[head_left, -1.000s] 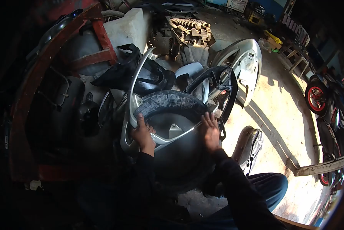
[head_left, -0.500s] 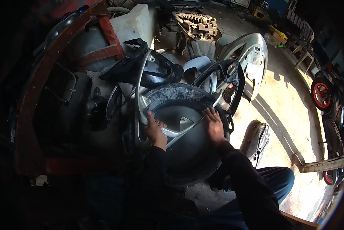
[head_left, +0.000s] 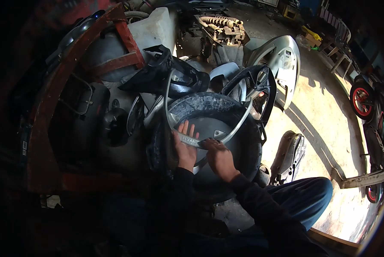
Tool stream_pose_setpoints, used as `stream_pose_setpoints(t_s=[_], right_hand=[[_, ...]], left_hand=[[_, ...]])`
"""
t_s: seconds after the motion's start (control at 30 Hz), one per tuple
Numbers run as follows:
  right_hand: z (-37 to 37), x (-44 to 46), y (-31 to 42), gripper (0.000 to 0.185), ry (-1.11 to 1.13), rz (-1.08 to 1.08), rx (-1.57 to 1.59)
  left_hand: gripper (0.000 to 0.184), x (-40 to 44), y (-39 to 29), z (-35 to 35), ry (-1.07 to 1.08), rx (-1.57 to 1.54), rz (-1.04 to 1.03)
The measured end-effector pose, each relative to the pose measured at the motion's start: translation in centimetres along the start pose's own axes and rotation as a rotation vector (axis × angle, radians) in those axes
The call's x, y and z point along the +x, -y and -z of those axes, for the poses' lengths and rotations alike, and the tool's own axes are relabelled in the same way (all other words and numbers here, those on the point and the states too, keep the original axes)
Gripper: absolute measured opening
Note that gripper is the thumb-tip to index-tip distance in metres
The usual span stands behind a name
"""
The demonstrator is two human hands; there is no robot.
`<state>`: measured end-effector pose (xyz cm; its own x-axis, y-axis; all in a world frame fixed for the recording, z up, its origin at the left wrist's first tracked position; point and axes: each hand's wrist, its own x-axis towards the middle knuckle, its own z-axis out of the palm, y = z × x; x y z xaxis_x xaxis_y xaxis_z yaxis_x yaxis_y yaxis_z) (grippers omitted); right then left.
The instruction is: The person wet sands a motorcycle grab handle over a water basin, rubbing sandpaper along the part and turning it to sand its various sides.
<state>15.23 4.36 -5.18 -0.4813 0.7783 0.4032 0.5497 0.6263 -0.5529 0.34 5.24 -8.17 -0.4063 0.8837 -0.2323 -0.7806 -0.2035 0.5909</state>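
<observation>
"Where's the silver rail [head_left: 188,139]?"
"Over the black basin [head_left: 207,102], lying across the open left hand [head_left: 185,150]."
"And the right hand [head_left: 221,160]?"
"Touching the rail, fingers bent; I can't tell whether it grips."

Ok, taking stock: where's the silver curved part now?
Head view, near centre: the silver curved part is over the dark tub, with left hand and right hand on it.

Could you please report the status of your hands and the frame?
Left hand open, silver frame across palm. Right hand on frame, fingers curled. Black tub beneath; no obstruction visible at hands.
</observation>
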Motion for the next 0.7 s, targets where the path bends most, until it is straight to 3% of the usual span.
stream_pose_setpoints(t_s=[0.03,0.1,0.17,0.23,0.3,0.43,0.5,0.57,0.63,0.7], right_hand=[[0.7,-0.4,-0.4,0.033,-0.076,-0.007,-0.078],[0.7,-0.2,0.0,0.029,-0.008,-0.077,-0.036],[-2.5,1.5,1.8,0.025,-0.098,-0.066,-0.007],[-3.0,3.3,3.0,0.035,0.148,-0.146,-0.043],[-1.7,1.6,2.9,0.039,-0.061,0.026,-0.058],[0.9,-0.3,1.2,0.036,-0.043,-0.039,-0.215],[-0.4,1.5,2.3,0.036,0.034,-0.122,-0.053],[-0.3,4.3,4.0,0.037,0.309,-0.263,-0.021],[-0.7,2.0,3.0,0.022,-0.123,-0.016,-0.037],[1.3,0.0,1.1,0.028,-0.042,-0.125,-0.171]], left_hand=[[0.074,-0.1,0.0,0.0,0.005,0.016,0.006],[0.072,-0.2,0.2,0.1,0.008,-0.012,0.007],[0.071,-0.3,1.0,0.8,0.044,0.000,-0.048],[0.069,0.5,0.5,1.5,0.111,0.036,-0.091],[0.070,-0.2,-0.4,0.6,0.038,0.010,-0.065],[0.067,-0.6,0.2,-0.6,0.066,0.006,-0.006],[0.066,-0.8,1.1,-0.2,0.133,0.026,-0.066],[0.062,-0.5,0.6,0.2,0.160,0.079,-0.075],[0.061,-0.6,-0.1,-0.8,0.135,0.059,-0.094],[0.060,-1.1,-0.5,-2.0,0.128,0.076,-0.043]])
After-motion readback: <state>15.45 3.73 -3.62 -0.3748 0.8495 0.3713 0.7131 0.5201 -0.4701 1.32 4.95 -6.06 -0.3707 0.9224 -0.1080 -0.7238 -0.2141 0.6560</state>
